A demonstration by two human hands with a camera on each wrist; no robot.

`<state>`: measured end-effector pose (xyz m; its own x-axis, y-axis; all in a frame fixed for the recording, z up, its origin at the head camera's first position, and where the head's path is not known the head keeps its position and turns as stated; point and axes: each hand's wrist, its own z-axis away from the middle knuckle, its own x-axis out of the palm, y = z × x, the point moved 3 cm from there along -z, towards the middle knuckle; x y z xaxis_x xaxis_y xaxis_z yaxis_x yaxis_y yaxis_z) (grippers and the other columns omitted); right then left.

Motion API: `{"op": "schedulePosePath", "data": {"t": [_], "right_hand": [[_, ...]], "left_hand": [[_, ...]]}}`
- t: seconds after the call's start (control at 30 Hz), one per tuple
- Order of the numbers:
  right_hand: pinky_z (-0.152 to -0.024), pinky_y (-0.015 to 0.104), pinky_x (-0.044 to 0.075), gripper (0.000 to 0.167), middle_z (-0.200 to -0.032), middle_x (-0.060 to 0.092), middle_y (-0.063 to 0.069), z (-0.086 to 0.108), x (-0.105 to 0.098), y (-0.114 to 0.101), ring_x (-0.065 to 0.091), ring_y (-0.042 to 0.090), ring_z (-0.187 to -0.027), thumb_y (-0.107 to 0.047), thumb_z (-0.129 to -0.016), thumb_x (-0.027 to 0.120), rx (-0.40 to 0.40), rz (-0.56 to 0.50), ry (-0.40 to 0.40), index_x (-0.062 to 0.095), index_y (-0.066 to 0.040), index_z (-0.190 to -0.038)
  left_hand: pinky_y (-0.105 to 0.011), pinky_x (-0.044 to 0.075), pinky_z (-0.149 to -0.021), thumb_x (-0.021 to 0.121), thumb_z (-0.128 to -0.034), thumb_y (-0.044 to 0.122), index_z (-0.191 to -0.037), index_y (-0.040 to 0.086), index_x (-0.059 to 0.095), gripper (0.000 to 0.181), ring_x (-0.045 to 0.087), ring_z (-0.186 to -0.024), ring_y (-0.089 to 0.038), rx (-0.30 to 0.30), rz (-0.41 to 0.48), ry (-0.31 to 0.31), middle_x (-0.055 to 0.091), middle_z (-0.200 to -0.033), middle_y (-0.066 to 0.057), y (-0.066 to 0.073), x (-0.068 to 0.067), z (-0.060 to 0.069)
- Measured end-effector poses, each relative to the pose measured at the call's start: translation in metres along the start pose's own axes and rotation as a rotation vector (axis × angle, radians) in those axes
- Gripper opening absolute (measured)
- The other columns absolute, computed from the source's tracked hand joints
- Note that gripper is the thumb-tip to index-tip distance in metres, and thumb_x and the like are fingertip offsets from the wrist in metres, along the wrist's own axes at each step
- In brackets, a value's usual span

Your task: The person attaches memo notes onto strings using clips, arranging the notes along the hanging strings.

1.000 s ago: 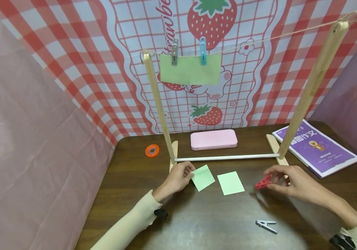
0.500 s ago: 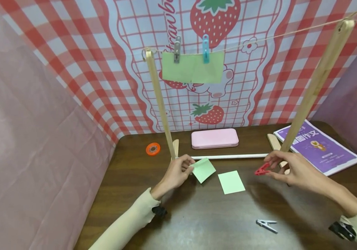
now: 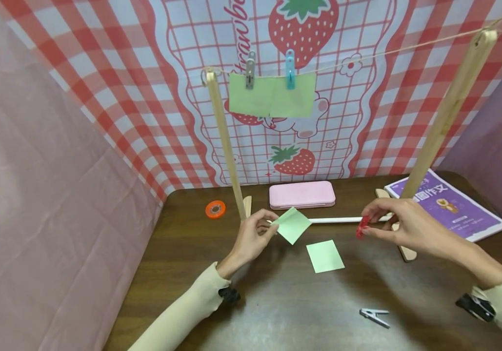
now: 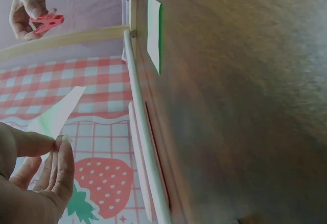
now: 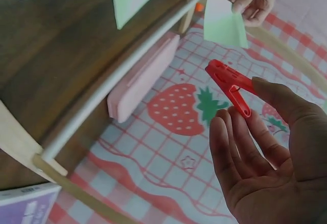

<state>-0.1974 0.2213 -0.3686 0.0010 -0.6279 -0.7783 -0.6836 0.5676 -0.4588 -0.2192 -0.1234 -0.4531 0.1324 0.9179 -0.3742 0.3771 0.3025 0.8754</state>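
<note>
My left hand pinches a green sticky note by its left corner, lifted above the table. In my right hand a red clothespin is held between thumb and fingers. A second green sticky note lies flat on the table between the hands. Nearer the front lies a grey clothespin. Two green notes hang side by side from a string, held by a grey clothespin and a blue clothespin.
A wooden post and another wooden post bear the string, with a white rod joining them low down. Behind lies a pink case. An orange tape roll is at the left, a purple book at the right.
Both hands have risen off the table. The left has carried its sticky note up and slightly right; the right has moved up and a little left, turning the red clothespin more upright.
</note>
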Motion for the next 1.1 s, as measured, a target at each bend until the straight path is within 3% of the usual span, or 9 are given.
{"op": "schedulePosePath", "data": {"t": [0.17, 0.4, 0.57, 0.73, 0.9, 1.1], "right_hand": [[-0.065, 0.016, 0.058, 0.038, -0.091, 0.077, -0.015, -0.012, -0.009, -0.011, 0.070, -0.003, -0.081, -0.008, -0.073, 0.094, -0.025, 0.024, -0.016, 0.072, -0.020, -0.102], [-0.068, 0.012, 0.055, 0.033, -0.084, 0.073, -0.021, -0.030, -0.022, -0.030, 0.067, -0.006, -0.075, -0.011, -0.078, 0.092, -0.014, 0.030, -0.009, 0.071, -0.023, -0.101], [-0.066, 0.011, 0.056, 0.036, -0.084, 0.074, -0.016, -0.045, -0.032, -0.041, 0.065, -0.005, -0.074, -0.009, -0.076, 0.093, -0.029, 0.028, 0.018, 0.074, -0.019, -0.105], [-0.068, 0.010, 0.057, 0.041, -0.088, 0.078, -0.007, -0.057, -0.045, -0.047, 0.068, -0.006, -0.077, -0.004, -0.073, 0.094, -0.055, 0.026, 0.043, 0.074, -0.011, -0.108], [-0.071, 0.005, 0.055, 0.041, -0.093, 0.080, -0.002, -0.068, -0.058, -0.055, 0.070, -0.005, -0.080, -0.007, -0.071, 0.096, -0.046, 0.054, 0.077, 0.075, -0.012, -0.107], [-0.078, 0.001, 0.052, 0.041, -0.099, 0.079, 0.001, -0.085, -0.072, -0.067, 0.073, 0.000, -0.088, -0.004, -0.074, 0.093, -0.091, 0.071, 0.098, 0.075, -0.012, -0.110]], "left_hand": [[-0.030, 0.065, -0.081, 0.071, -0.0974, 0.002, -0.115, 0.001, 0.069, 0.018, 0.074, -0.092, -0.030, -0.004, 0.029, 0.048, 0.073, -0.110, -0.019, 0.006, 0.002, -0.005], [-0.022, 0.063, -0.081, 0.071, -0.0964, 0.001, -0.118, 0.001, 0.068, 0.022, 0.072, -0.092, -0.024, 0.026, 0.103, 0.108, 0.072, -0.113, -0.019, 0.019, 0.004, -0.015], [-0.020, 0.062, -0.081, 0.071, -0.0966, 0.001, -0.119, -0.002, 0.067, 0.023, 0.071, -0.092, -0.024, 0.034, 0.180, 0.138, 0.070, -0.115, -0.022, 0.026, 0.005, -0.024], [-0.028, 0.065, -0.082, 0.071, -0.0962, -0.001, -0.122, -0.006, 0.065, 0.027, 0.072, -0.089, -0.020, 0.051, 0.286, 0.166, 0.069, -0.119, -0.029, 0.033, 0.007, -0.033], [-0.022, 0.063, -0.082, 0.071, -0.0965, 0.000, -0.126, -0.008, 0.064, 0.031, 0.069, -0.089, -0.007, 0.067, 0.337, 0.165, 0.069, -0.123, -0.029, 0.040, 0.011, -0.039], [-0.025, 0.064, -0.084, 0.070, -0.0962, -0.003, -0.123, -0.012, 0.063, 0.029, 0.070, -0.087, -0.006, 0.083, 0.408, 0.189, 0.066, -0.118, -0.033, 0.048, 0.016, -0.050]]}}
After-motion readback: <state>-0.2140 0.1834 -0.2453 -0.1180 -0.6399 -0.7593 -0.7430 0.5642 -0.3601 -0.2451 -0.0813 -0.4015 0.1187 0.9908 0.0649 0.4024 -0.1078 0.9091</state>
